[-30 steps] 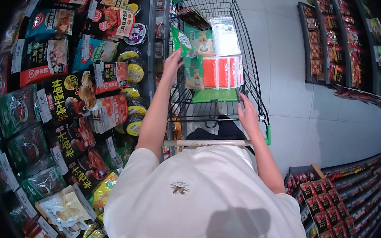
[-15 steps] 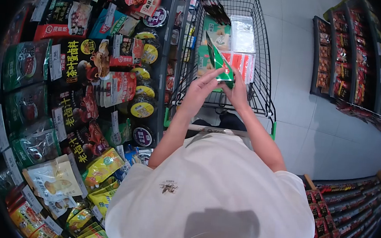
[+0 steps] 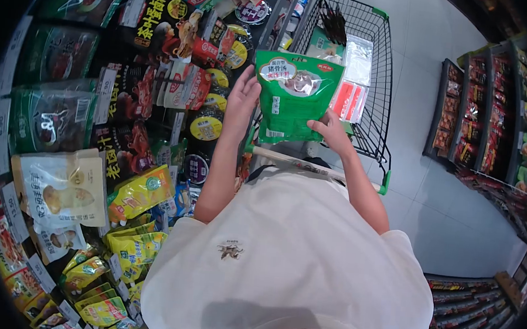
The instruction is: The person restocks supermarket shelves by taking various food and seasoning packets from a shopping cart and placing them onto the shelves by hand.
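Note:
A green seasoning pouch (image 3: pixel 308 109) with a white label and a picture of soup faces up over the near end of the shopping cart. My right hand (image 3: pixel 335 133) grips its lower right corner, thumb on the front and fingers behind. My left hand (image 3: pixel 243 98) is at the pouch's left edge, fingers stretched out and the palm turned toward it; I cannot tell if it touches. Under and beyond the pouch is the black wire shopping cart (image 3: pixel 387 69) with green corners, its handle (image 3: pixel 297 163) close to my body.
In the cart lie silvery-white packs (image 3: pixel 358 59), red-and-white packs (image 3: pixel 349 100) and another green pack (image 3: pixel 325 47). Shelves of hanging seasoning bags (image 3: pixel 55 55) and round yellow-lidded tubs (image 3: pixel 206 128) stand close on the left. Across the tiled floor (image 3: pixel 452 204), a snack rack (image 3: pixel 488 102) stands at the right.
The green pouch has turned from edge-on to front-facing and come nearer. My left hand has moved left to its side, while my right hand keeps hold. The view has shifted toward the left shelf.

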{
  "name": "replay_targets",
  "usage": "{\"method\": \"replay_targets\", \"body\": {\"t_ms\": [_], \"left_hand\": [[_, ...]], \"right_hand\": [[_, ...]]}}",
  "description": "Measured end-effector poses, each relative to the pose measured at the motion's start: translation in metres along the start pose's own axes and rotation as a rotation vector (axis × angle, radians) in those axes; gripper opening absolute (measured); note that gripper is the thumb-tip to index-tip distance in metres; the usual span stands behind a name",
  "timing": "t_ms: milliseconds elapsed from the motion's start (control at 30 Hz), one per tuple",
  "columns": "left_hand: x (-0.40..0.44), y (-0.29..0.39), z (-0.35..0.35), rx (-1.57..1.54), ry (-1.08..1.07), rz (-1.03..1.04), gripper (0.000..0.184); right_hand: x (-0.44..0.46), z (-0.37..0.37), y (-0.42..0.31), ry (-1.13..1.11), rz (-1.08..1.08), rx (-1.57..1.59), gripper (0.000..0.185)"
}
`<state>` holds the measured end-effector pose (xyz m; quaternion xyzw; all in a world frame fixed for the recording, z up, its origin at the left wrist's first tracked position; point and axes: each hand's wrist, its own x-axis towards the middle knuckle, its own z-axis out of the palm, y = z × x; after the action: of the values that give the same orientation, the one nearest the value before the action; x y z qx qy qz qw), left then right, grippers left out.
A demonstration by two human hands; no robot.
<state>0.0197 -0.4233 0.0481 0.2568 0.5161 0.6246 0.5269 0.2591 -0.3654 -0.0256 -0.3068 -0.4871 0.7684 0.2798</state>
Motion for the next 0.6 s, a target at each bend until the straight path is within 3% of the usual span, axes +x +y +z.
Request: {"method": "replay_targets", "body": {"t_ms": [67, 133, 267, 367, 467, 600], "left_hand": [[-0.02, 0.004, -0.012, -0.034, 0.062, -0.028, 0.068], [-0.031, -0.003, -0.026, 0.151, 0.142, 0.08, 0.079], [-0.055, -0.022, -0.047, 0.292, 0.315, 0.189, 0.095], [-0.072, -0.039, -0.06, 0.136, 0.045, 0.254, 0.105], [-0.084, -0.043, -0.056, 0.085, 0.098, 0.235, 0.111], [-0.093, -0.031, -0.043, -0.024, 0.18, 0.351, 0.09]], "right_hand": [[0.0, 0.021, 0.001, -0.048, 0.021, -0.042, 0.046], [0.0, 0.048, 0.007, -0.058, -0.011, -0.129, 0.048], [0.002, 0.104, 0.005, 0.018, -0.204, -0.475, 0.054], [0.004, 0.127, 0.008, 0.053, -0.427, -0.781, 0.06], [0.01, 0.136, 0.012, 0.045, -0.689, -0.987, 0.06], [0.013, 0.144, 0.022, 0.031, -0.739, -1.038, 0.061]]}}
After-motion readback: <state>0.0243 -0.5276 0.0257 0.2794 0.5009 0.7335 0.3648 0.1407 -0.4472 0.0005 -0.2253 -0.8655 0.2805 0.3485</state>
